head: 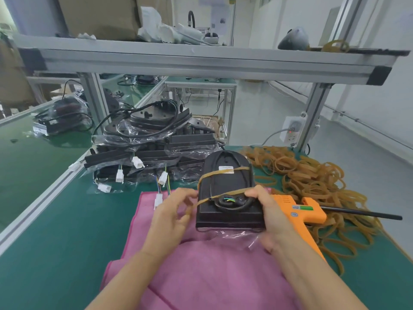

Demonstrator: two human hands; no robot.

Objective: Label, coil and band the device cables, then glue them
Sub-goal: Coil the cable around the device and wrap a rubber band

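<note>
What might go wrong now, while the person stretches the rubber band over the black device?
The rubber band, stretched between left hand and right hand, may slip and snap back. It could drag the coiled cable off the black device. The glue gun lies close beside the right hand, possibly hot.

Device (225,186) lies on cloth (201,265), glue gun (297,211) right, bands (312,175) beyond.
</note>
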